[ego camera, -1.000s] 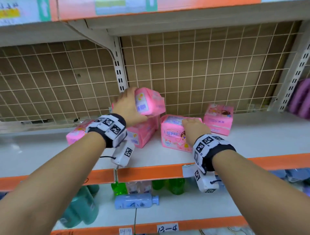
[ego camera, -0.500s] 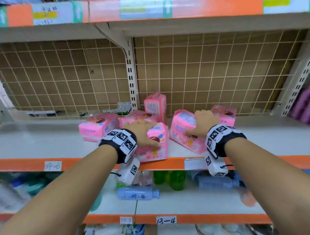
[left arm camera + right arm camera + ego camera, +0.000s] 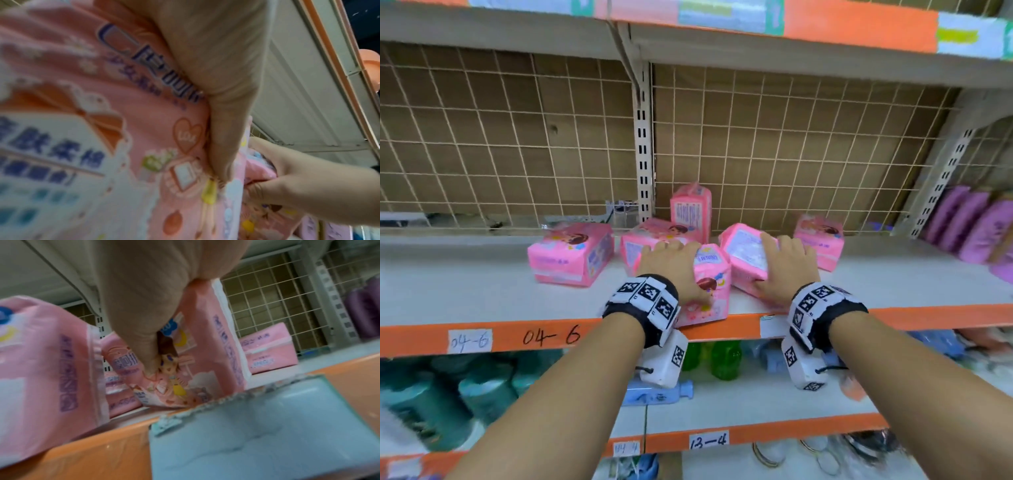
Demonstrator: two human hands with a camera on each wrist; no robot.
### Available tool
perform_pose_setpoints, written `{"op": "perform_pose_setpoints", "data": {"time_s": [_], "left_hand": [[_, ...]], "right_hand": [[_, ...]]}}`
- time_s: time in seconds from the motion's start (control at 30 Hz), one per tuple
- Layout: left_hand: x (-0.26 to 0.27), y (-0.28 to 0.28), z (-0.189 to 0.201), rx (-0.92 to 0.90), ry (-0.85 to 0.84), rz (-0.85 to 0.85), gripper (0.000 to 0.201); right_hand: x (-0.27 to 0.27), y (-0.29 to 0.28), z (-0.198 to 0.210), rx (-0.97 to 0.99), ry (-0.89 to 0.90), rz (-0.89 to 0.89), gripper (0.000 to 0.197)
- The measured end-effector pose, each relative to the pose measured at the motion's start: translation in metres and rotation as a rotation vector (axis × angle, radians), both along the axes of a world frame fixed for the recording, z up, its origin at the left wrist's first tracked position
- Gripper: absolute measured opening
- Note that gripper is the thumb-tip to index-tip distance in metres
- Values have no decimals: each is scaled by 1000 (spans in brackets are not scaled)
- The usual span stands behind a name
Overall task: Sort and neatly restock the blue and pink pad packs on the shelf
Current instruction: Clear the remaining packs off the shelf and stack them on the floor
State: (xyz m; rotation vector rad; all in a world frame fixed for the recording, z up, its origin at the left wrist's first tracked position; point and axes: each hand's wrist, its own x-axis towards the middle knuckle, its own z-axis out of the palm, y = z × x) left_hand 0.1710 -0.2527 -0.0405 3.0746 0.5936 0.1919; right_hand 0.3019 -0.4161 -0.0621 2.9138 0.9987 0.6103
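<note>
Several pink pad packs lie on the white shelf [image 3: 465, 291]. My left hand [image 3: 674, 267] grips the front pink pack [image 3: 710, 291] at the shelf's edge, fingers over its top and thumb [image 3: 222, 97] on its printed face [image 3: 102, 129]. My right hand [image 3: 787, 267] grips the tilted pink pack [image 3: 744, 253] beside it, fingers on top, thumb [image 3: 144, 321] on the front [image 3: 185, 369]. Other pink packs: one lying at the left [image 3: 570, 253], one behind my left hand [image 3: 640, 240], one upright at the back [image 3: 690, 212], one at the back right [image 3: 820, 240]. No blue pack shows.
A wire mesh [image 3: 791, 154] backs the shelf, with a slotted post [image 3: 643, 144] in the middle. Purple packs [image 3: 969, 222] stand at the far right. The orange shelf lip [image 3: 517, 337] carries labels. Below are green bottles [image 3: 726, 359], a blue bottle [image 3: 654, 394] and teal bottles [image 3: 465, 394].
My left hand let go of a raised pink pack, which now stands upright at the back, and came down onto the front pack. My right hand stayed on the tilted pack.
</note>
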Motion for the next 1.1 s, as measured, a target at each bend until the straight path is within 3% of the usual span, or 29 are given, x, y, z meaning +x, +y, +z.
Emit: {"op": "perform_pose_setpoints", "data": {"time_s": [0.23, 0.33, 0.47, 0.67, 0.73, 0.87, 1.1], "left_hand": [[-56, -47, -15, 63, -191, -45, 95], [-85, -90, -46, 48, -137, -126, 99], [-111, -142, -106, -57, 30, -136, 100], [-136, -190, -214, -151, 354, -179, 98], [-139, -193, -250, -204, 398, -168, 96], [-156, -203, -326, -325, 545, -106, 95], [-164, -233, -478, -505, 724, -58, 86]], "right_hand": [[-42, -44, 35, 222, 25, 200, 93], [-70, -82, 36, 330, 139, 380, 96], [-103, -129, -1, 200, 219, 427, 98], [-97, -189, -126, -39, 589, 290, 92], [-93, -203, -175, -52, 713, 226, 100], [-99, -219, -275, -290, 949, 60, 107], [-102, -224, -453, -450, 1128, -58, 89]]}}
